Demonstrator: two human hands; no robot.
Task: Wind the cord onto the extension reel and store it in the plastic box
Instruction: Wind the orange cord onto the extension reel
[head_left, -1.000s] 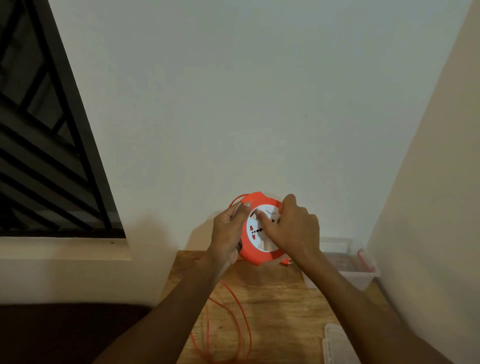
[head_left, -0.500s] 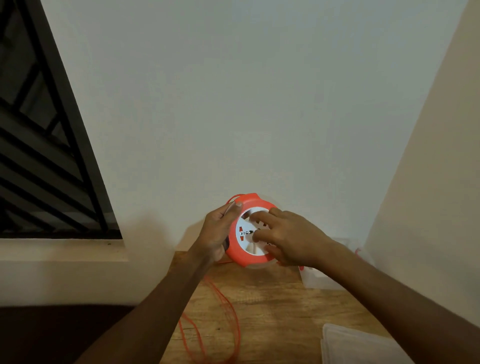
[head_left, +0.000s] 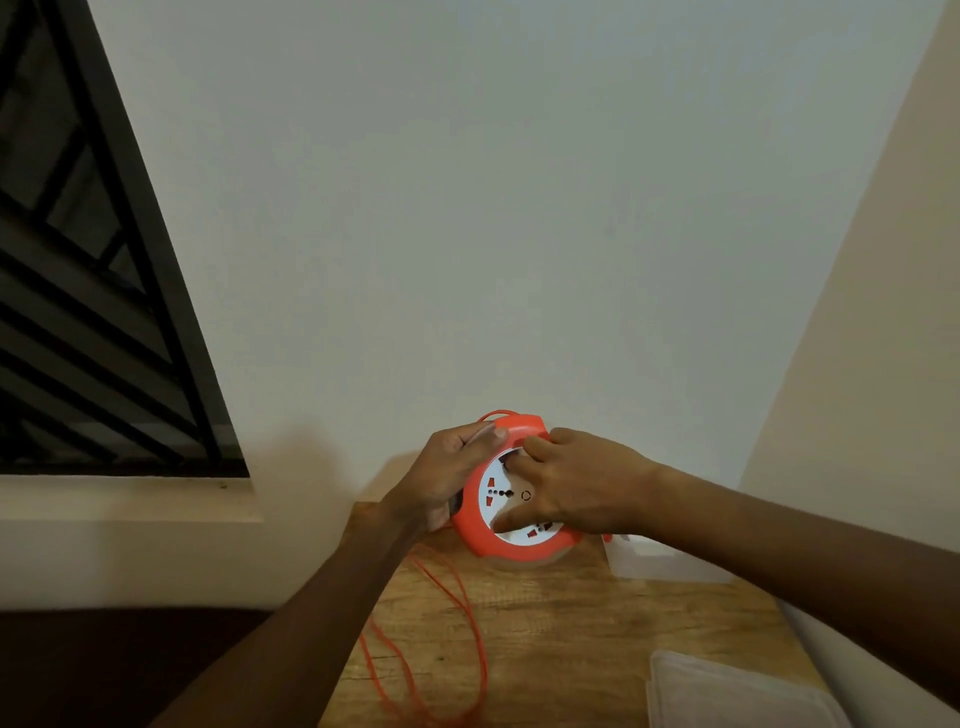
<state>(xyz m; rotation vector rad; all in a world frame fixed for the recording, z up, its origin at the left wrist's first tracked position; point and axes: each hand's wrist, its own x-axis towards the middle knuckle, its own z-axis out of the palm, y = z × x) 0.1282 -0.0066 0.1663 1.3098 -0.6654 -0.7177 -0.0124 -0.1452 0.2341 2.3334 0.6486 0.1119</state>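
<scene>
While the left grip (head_left: 452, 478) clasps its rim, the reel (head_left: 493, 499) is held on edge, socket face toward the camera, the right grip (head_left: 582, 488) pressing it with spread fingers.

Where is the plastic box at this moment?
In the head view, the plastic box stands at the far right of the wooden table, just right of the orange reel.

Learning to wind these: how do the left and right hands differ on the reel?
The left hand grips the reel by its orange rim from the side; the right hand lies across its white face. The left hand's fingers are curled, the right hand's straighter and spread. Both touch the reel.
</scene>
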